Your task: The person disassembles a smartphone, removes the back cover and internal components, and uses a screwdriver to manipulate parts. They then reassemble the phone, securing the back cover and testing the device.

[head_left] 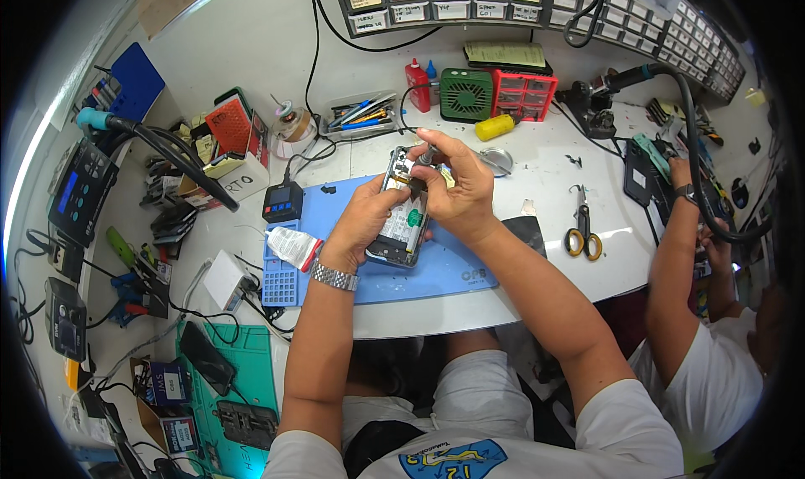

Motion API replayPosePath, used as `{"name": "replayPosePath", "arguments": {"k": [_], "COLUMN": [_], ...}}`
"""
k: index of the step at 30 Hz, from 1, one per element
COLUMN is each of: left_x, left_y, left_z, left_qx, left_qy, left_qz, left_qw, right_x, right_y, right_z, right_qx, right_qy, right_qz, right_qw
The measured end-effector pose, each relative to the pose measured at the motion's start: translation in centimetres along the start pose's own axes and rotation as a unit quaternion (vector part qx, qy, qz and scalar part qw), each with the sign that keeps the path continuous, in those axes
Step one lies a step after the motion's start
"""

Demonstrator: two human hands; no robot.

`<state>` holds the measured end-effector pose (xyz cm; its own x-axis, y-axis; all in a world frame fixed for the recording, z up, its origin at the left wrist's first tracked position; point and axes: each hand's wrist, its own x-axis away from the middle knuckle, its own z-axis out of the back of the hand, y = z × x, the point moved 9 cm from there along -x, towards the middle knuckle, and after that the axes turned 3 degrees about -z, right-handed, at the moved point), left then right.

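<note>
My left hand is closed round an opened smartphone, tilted above a blue repair mat. The phone's inside faces up, with its battery and some green and yellow parts showing. At its upper end my right hand pinches a small grey screwdriver, the index finger resting over its top. The fingers hide the screwdriver's tip, so I cannot tell whether it touches the phone. Beside my left wrist a white tube with a red end lies on the mat's edge.
Scissors lie right of the mat. Behind stand a green fan, a red drawer box and a pen tray. A small black device sits left. A co-worker's arm is at the right.
</note>
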<state>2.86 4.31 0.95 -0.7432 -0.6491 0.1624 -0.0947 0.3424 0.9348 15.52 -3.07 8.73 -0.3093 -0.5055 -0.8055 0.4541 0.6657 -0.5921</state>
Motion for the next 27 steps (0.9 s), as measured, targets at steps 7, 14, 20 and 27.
{"name": "replayPosePath", "arguments": {"k": [7, 14, 20, 27], "left_x": [0.2, 0.1, -0.2, 0.1], "left_y": [-0.2, -0.2, -0.5, -0.1], "left_z": [-0.1, 0.2, 0.2, -0.2], "left_qx": [0.014, 0.016, 0.014, -0.009], "left_qy": [0.006, 0.003, 0.018, 0.018], "left_qz": [0.017, 0.016, 0.018, 0.014], "left_qw": [1.000, 1.000, 1.000, 1.000], "right_x": [-0.3, 0.1, 0.6, 0.9], "right_y": [-0.2, 1.0, 2.1, 2.6], "right_z": [-0.4, -1.1, -1.7, -1.7], "right_qx": [0.047, 0.025, 0.030, 0.044], "right_qy": [-0.027, -0.051, -0.096, -0.098], "right_qz": [0.037, -0.033, -0.050, -0.062], "right_qw": [0.998, 0.998, 0.994, 0.992]}}
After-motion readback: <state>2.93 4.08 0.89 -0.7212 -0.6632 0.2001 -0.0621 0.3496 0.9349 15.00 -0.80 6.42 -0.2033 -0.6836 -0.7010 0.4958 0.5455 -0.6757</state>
